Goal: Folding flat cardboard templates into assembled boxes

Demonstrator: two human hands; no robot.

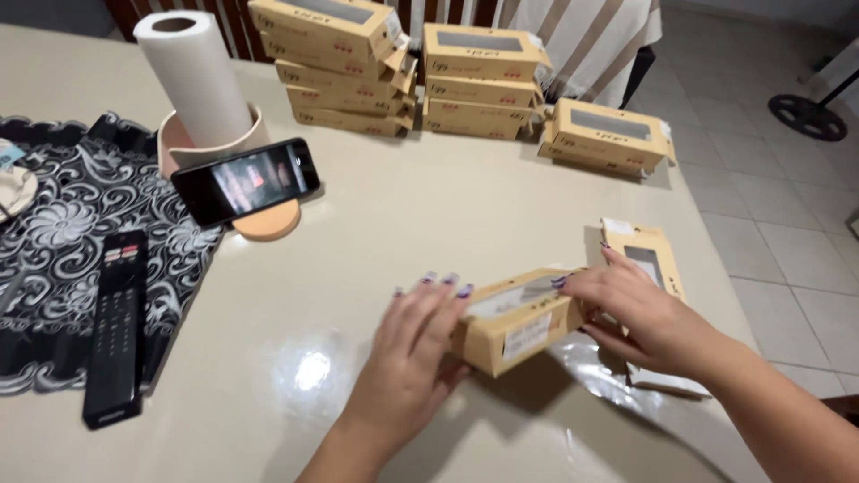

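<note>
Both hands on a windowed kraft box (517,317), mid-table near the right edge.

Left hand (413,344) lies flat, fingers spread, against the box's near-left end; right hand (637,309) curls over the far-right end, fingertips on the top by the window. Neither looks like a full clamp. Risks, as I judge them: box sits tilted over a sheet of clear film (617,376), so a push from the left could skate it toward the flat unfolded box (646,258) and off the edge; pressing the window may dent it. Stacked boxes (420,76), phone (246,181) on stand, paper towel roll (192,76) and remote (116,326) are well apart.
</note>
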